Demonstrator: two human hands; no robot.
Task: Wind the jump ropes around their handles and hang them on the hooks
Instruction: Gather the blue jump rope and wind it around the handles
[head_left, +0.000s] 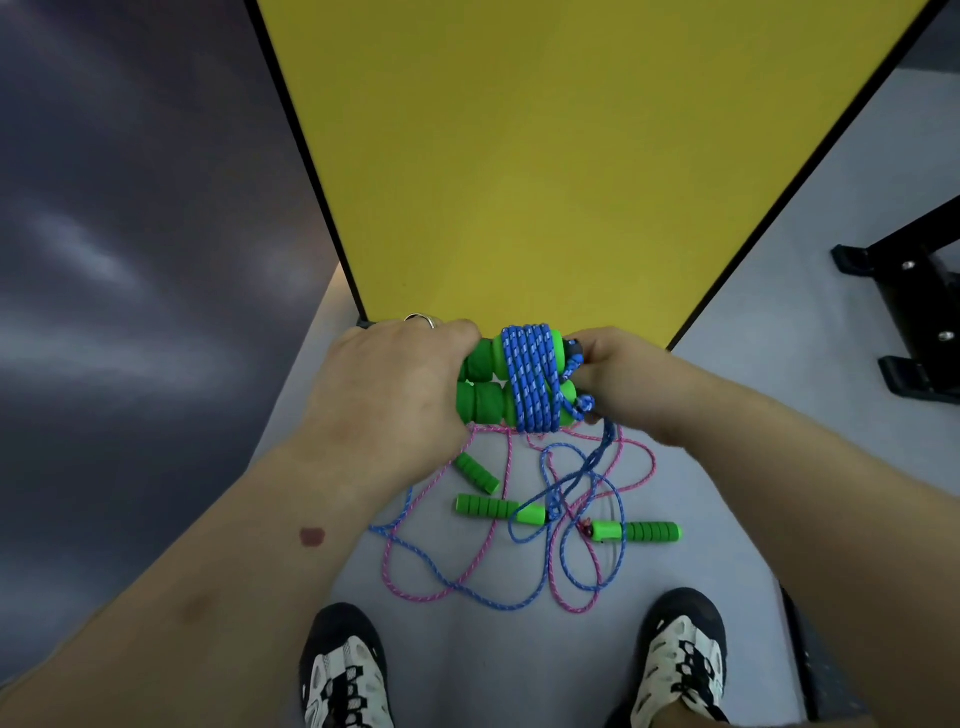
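Note:
Two green foam handles (485, 387) lie side by side in the air, with blue rope (535, 384) wound in several turns around both. My left hand (389, 389) grips the handles' left ends. My right hand (613, 374) pinches the blue rope at the right ends, where a loose strand hangs down to the floor. On the floor below lie tangled blue rope (462, 587) and pink rope (636, 457) with three more green handles, one at left (477, 472), one in the middle (498, 508), one at right (641, 532). No hooks are visible.
A yellow panel with a black edge (561, 156) stands straight ahead. A dark wall (130, 260) fills the left side. A black metal stand foot (904, 312) sits on the grey floor at right. My two shoes (345, 670) stand near the ropes.

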